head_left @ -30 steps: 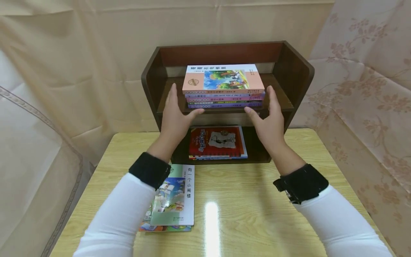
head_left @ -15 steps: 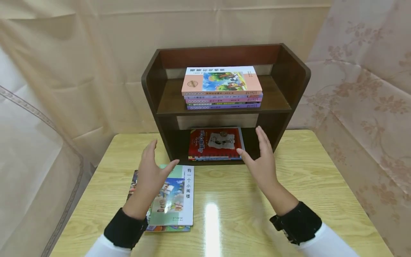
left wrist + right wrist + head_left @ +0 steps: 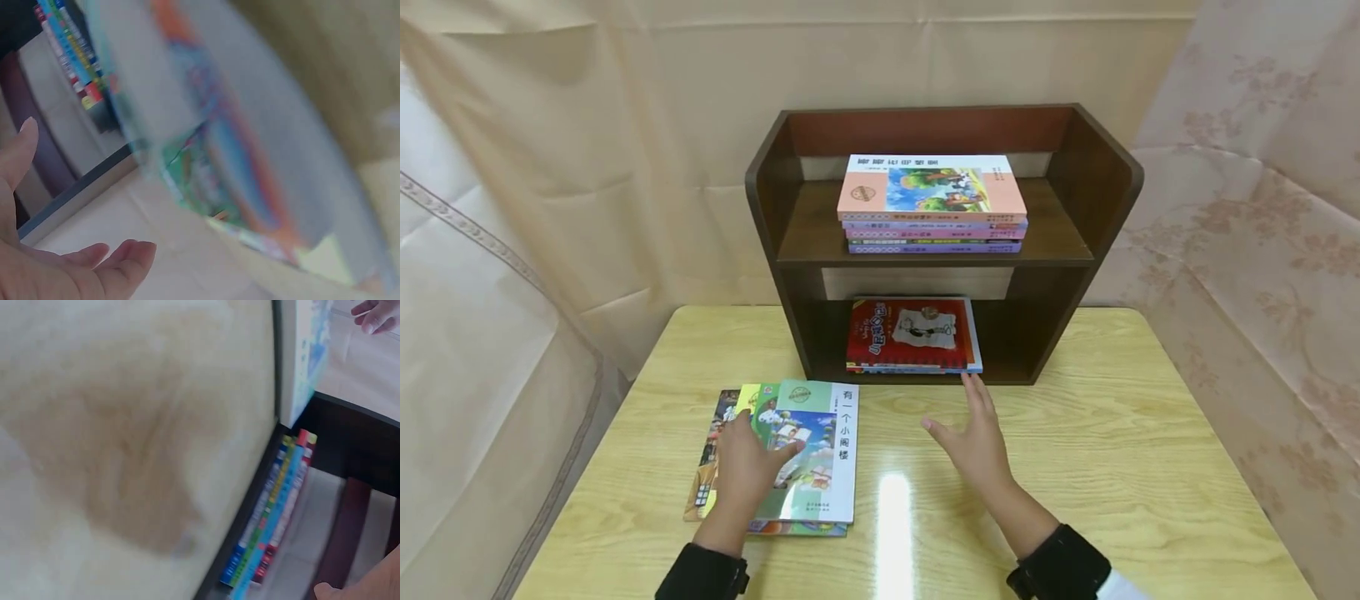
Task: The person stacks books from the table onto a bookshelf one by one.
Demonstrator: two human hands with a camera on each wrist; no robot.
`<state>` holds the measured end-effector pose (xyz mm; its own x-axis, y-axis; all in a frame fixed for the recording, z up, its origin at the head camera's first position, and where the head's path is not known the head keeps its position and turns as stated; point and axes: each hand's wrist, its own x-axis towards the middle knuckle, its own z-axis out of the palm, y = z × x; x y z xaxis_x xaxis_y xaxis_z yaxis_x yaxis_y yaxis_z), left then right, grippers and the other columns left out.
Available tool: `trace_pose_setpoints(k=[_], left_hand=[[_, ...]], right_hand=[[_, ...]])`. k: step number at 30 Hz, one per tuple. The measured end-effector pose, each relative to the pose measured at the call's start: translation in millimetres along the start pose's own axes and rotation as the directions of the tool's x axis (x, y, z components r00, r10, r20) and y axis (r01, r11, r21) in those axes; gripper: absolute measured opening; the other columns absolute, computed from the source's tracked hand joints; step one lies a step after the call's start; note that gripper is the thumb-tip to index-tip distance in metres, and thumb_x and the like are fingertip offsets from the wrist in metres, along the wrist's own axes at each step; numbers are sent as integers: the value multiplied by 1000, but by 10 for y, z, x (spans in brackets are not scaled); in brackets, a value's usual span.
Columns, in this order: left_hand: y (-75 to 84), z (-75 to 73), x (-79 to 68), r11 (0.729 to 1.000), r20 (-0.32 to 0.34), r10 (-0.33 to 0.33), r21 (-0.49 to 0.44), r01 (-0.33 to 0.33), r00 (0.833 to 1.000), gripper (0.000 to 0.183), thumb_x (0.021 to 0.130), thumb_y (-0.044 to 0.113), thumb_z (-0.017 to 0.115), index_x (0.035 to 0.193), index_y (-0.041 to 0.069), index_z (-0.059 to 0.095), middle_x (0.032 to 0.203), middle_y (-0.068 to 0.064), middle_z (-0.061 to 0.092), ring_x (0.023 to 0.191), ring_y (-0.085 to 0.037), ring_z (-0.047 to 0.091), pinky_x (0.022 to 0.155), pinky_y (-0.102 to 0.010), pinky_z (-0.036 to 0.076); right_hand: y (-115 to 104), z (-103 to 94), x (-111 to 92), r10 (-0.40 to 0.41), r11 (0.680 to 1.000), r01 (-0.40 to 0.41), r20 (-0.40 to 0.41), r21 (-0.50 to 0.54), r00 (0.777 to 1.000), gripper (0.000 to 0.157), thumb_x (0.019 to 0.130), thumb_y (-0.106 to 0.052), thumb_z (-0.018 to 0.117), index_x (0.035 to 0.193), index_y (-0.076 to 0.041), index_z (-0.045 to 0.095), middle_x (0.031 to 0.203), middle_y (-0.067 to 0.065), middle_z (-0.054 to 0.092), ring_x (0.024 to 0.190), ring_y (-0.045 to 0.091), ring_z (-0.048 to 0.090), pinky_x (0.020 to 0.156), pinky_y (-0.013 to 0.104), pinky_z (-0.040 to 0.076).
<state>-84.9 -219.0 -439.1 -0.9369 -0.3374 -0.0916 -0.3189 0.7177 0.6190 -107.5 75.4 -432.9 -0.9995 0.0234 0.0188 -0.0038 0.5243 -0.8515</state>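
Note:
Over the left part of a fanned-out pile of picture books (image 3: 808, 492) hovers my left hand (image 3: 747, 467), thumb and fingers spread apart. The pile's top book has a green and white cover. In the left wrist view the fingers (image 3: 128, 265) stand apart beside the blurred pile (image 3: 294, 187), with nothing between them. My right hand (image 3: 979, 446) is above the table just in front of the shelf, thumb spread away from the fingers and holding nothing. Nearest to it is the stack of books with a red cover on top (image 3: 910, 333), on the lower shelf.
A dark brown two-tier bookshelf (image 3: 1093, 192) stands at the back of the wooden table (image 3: 1120, 467). Several books lie stacked flat on its upper shelf, a peach-coloured one (image 3: 932, 187) on top. Beige curtains (image 3: 700, 100) hang behind and to the sides.
Both hands have drawn back and down from the sides of the upper stack. The left moved to the pile on the table, the right to the table's middle. The upper stack has stayed in place.

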Motion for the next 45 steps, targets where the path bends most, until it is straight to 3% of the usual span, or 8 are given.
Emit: trace_pose_setpoints(k=[7,22,30,37,41,45], left_hand=[[-130,190,-54,1000,47,-28,-1,29,999,100,70,28,87,136,-20,29,131,-40,39,125,-53,34,104,-59,35],[-71,339,-104,996,59,-77,59,73,995,95,75,19,84,138,-21,25,125,-43,42,120,-53,40,101,-57,39],[-71,338,-75,981,196,-177,-45,189,965,98,80,21,80,143,-18,17,140,-41,32,127,-52,38,103,-57,38],[-126,307,-87,966,246,-200,-112,233,948,80,84,20,76,137,-18,30,133,-39,41,120,-49,45,100,-57,40],[-142,287,-114,958,239,-169,-190,217,956,71,85,15,73,136,-14,33,130,-36,45,116,-45,48,97,-56,42],[-154,290,-169,951,209,-77,-278,135,975,50,86,12,72,123,-5,43,117,-26,57,105,-37,55,87,-49,47]], right_hand=[[98,194,-59,56,998,-57,45,8,997,90,86,-28,75,154,-9,19,160,15,11,143,43,16,109,61,26],[155,585,-161,80,997,-81,96,7,992,89,83,-26,77,152,-4,25,156,21,23,140,43,26,110,58,28],[164,677,-210,83,996,-86,122,17,989,89,83,-26,77,151,-2,26,154,23,26,139,44,28,110,59,28],[147,704,-213,107,994,-109,153,10,982,88,84,-27,76,152,-3,25,154,24,27,138,45,28,109,59,29],[143,699,-202,123,992,-126,166,6,978,87,84,-27,75,151,-3,25,152,26,29,137,47,29,109,60,28],[152,706,-178,137,989,-143,188,19,972,85,86,-25,74,151,-3,26,148,26,37,136,46,32,108,61,29]])
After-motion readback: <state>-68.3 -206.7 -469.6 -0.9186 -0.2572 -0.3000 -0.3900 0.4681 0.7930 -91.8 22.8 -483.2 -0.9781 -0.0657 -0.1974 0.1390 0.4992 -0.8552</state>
